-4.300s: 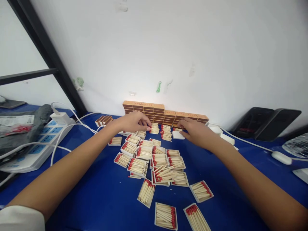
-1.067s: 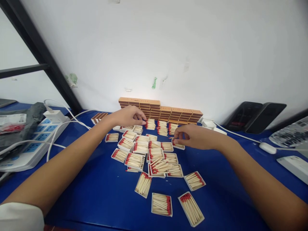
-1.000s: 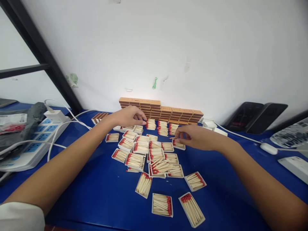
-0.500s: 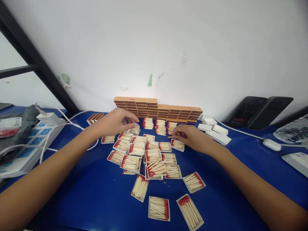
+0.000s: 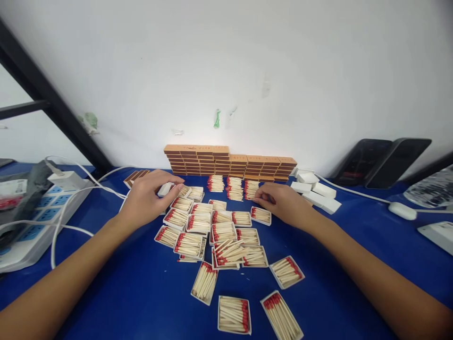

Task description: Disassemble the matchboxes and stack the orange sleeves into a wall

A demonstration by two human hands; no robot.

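Holding: left hand pinches a small white cardboard box between thumb and fingertips, just above the far-left edge of the tray cluster.
Right hand: right hand is palm down with its fingers curled onto the table at the far side of one filled tray; can't tell if they pinch anything.
Filled trays: open white trays packed with red-tipped wooden matches are spread over the blue tabletop between the hands and nearer, some overlapping; a few lie apart at the near edge.
Loose matches: three neat piles of red-tipped matches sit far of the cluster, just left of the right fingertips.
Sleeves: stacked orange-brown matchbox sleeves stand in a row against the white wall; a few more brown sleeves lie far left of the left hand.
Right side: plain white boxes lie near the right hand; two black devices lean on the wall.
Left side: white and blue power strip with white cables.
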